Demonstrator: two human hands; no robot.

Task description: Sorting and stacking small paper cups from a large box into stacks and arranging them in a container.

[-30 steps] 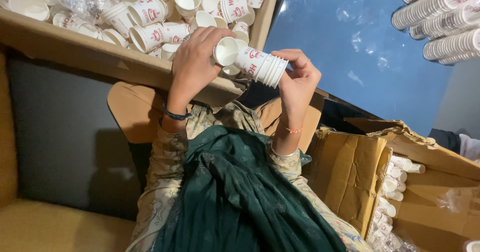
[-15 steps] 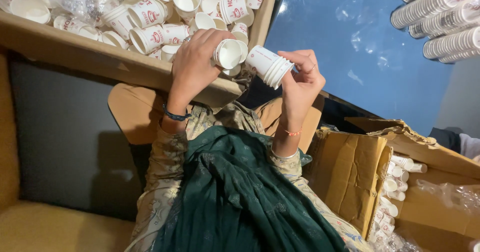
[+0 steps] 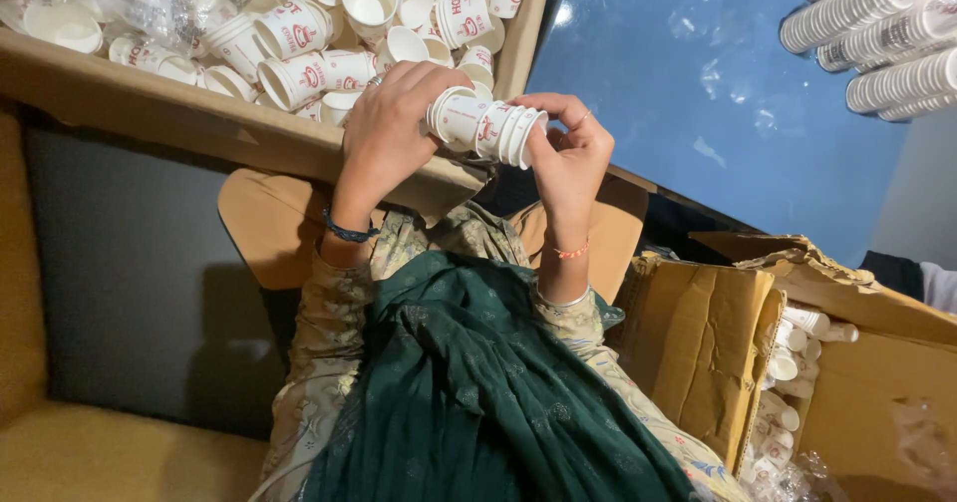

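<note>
Both hands hold a short nested stack of white paper cups [image 3: 485, 126] with red print, lying sideways at chest height. My left hand [image 3: 389, 123] grips the stack's left end, fingers curled over it. My right hand [image 3: 566, 148] holds the right end with the rims against its fingertips. The stack hangs over the near edge of a cardboard box [image 3: 179, 123] filled with several loose cups of the same kind [image 3: 299, 58].
A blue surface [image 3: 698, 93] lies to the right, with long stacks of cups [image 3: 877, 23] at its far corner. An open cardboard box [image 3: 718, 342] with more cups stands at lower right. A green cloth covers my lap [image 3: 469, 392]. Another person's sleeve [image 3: 937, 283] shows at the right edge.
Half a second ago the cups were apart, one piece in each hand. Now they are pushed together into one stack, held lower and between both hands.
</note>
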